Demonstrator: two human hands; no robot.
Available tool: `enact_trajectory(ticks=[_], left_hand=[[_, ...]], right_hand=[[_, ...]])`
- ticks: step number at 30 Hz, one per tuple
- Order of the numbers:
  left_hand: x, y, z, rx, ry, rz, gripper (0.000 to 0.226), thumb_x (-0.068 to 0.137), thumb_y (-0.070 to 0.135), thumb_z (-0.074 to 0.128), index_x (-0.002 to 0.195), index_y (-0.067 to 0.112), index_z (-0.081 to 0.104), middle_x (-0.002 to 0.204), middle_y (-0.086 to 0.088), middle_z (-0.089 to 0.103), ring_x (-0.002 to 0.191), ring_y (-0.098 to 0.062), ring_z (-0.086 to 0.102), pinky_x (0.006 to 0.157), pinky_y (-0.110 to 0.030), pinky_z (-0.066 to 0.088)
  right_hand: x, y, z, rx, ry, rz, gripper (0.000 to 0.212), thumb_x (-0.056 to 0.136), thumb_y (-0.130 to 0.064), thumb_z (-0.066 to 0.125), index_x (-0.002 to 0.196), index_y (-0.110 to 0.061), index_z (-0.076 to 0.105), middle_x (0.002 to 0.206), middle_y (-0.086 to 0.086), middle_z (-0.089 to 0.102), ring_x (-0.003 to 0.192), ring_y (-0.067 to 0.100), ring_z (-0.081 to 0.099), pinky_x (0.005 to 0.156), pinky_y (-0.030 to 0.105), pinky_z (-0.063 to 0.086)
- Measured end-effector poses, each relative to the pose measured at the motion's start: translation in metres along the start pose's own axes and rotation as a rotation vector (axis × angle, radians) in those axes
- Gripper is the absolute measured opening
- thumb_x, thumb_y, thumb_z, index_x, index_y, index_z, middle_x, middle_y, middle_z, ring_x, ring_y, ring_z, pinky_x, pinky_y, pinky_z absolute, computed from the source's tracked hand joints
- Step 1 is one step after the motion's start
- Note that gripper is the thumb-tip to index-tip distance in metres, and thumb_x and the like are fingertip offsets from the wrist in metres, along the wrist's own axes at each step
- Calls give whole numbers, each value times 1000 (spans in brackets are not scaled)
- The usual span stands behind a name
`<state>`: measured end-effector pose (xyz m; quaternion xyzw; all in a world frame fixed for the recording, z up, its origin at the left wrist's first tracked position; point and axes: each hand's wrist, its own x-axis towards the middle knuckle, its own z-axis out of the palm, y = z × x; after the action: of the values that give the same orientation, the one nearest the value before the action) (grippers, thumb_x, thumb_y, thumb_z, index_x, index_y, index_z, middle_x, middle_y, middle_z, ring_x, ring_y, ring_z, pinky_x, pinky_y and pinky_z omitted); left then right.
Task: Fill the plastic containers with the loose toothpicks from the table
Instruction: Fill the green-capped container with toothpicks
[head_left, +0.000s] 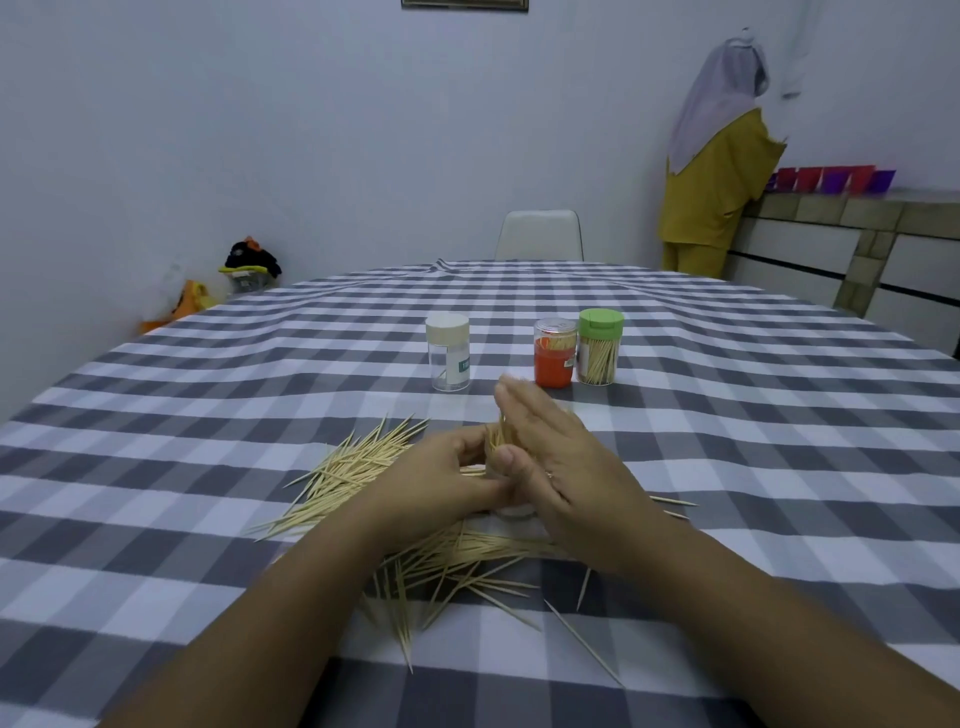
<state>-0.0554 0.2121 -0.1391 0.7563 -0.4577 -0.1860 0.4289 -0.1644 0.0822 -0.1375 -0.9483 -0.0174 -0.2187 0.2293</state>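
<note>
A: Head view, foreground. What do the hands hold?

B: The left hand (441, 475) curls its fingers round a small clear container (511, 506) standing on the checked tablecloth (779, 441), its base just showing beneath the palms. The right hand (566, 457) has its fingers extended and blurred, the thumb pressed against a bundle of toothpicks (500, 434) that stands upright in the container's mouth — whether the bundle is truly pinched cannot be told from here.

A: And the loose stock?

B: A large scatter of loose toothpicks (363, 467) lies around and under both wrists, spreading toward the near table edge.

A: Head view, background?

B: Three more containers stand well beyond the hands: a white-capped container (448, 352) that looks nearly empty, a red container (555, 353) and, touching or just beside it, a green-capped container (600, 347), both showing toothpicks inside.

A: Progress, then?

B: Judged partial — two look filled, one is being loaded, one seems unfilled, and most of the pile remains
</note>
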Motion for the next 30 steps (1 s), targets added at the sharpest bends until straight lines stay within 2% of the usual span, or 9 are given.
enact_trajectory(ticks=[2,7,10,14,17,19,23,27,30], left_hand=[[0,2,2,-20,34,23,37,82,33,73,118,35,62,112,17,68,110,2,59,100,-39,47],[0,5,5,-128,46,51,47,77,33,77,121,27,62,111,10,70,110,-4,62,103,-41,45],[1,3,5,-138,55,66,52,73,46,76,120,28,62,111,7,70,109,-8,63,99,-42,48],[2,1,6,-186,54,61,53,74,37,78,122,25,61,109,4,72,105,-11,66,98,-41,50],[3,-1,7,-224,37,50,66,69,35,79,130,21,56,109,0,72,104,-13,67,98,-42,50],[3,-1,7,-211,44,49,71,69,44,81,131,22,55,110,2,72,105,-12,66,97,-41,51],[4,-4,6,-191,59,29,55,77,36,76,127,22,58,108,2,72,103,-14,67,95,-45,52],[4,-5,5,-205,30,2,83,61,50,82,134,24,51,109,2,72,111,-13,63,103,-45,45],[4,-5,4,-215,15,-10,83,63,45,84,135,24,51,109,1,72,111,-14,64,103,-45,45]], right_hand=[[0,2,-1,-26,-1,24,53,101,-42,27,150,-25,20,148,-27,9,123,-29,-11,111,8,-2],[-1,3,-11,79,49,89,45,100,-36,34,143,-23,39,150,-13,34,127,-18,11,109,6,3],[-2,4,-9,102,25,41,43,101,-40,35,138,-24,48,145,-11,43,132,-13,15,114,15,8],[-1,9,-1,57,125,26,46,97,-41,32,129,-21,59,140,-8,51,133,-9,14,110,10,1],[-2,11,-1,117,200,61,50,93,-43,33,132,-22,55,139,-10,50,133,-10,15,111,10,7],[-2,9,-3,110,195,44,51,93,-45,33,137,-27,48,144,-17,38,136,-11,9,113,15,8],[-1,9,0,-83,78,16,52,91,-54,25,137,-39,46,153,-22,8,140,-5,-14,112,21,-12],[0,13,-1,13,275,82,63,90,-59,21,135,-28,52,155,-10,23,139,-6,-3,117,28,-1],[1,19,-4,14,214,126,61,91,-60,21,126,-29,61,153,-12,28,140,-5,2,118,31,2]])
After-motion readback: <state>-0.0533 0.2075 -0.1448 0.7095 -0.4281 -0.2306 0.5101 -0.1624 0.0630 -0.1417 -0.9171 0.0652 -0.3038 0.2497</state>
